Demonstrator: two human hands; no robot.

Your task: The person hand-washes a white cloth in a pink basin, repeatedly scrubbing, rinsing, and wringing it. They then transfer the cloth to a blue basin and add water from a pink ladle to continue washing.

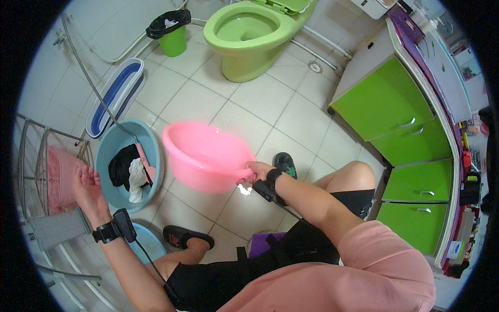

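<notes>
My right hand [255, 172] grips the rim of a pink plastic basin [206, 156], which hangs tilted over the tiled floor. Its inside looks wet, and I make out no clothes in it. My left hand [86, 183] is raised at the left with nothing in it, fingers partly curled, beside a pink plastic basket [60, 179] on a metal rack. Just right of that hand stands a blue-green basin [156, 156]. In it lie a black cloth [124, 165], a white cloth [136, 180] and a pink shower head [143, 155] on a metal hose.
A folded white and blue tub [117, 93] leans by the left wall. Behind stand a green bin [173, 41] and a green toilet [249, 50]. Green cabinets [386, 97] line the right side. A light blue basin [148, 241] sits below my left forearm.
</notes>
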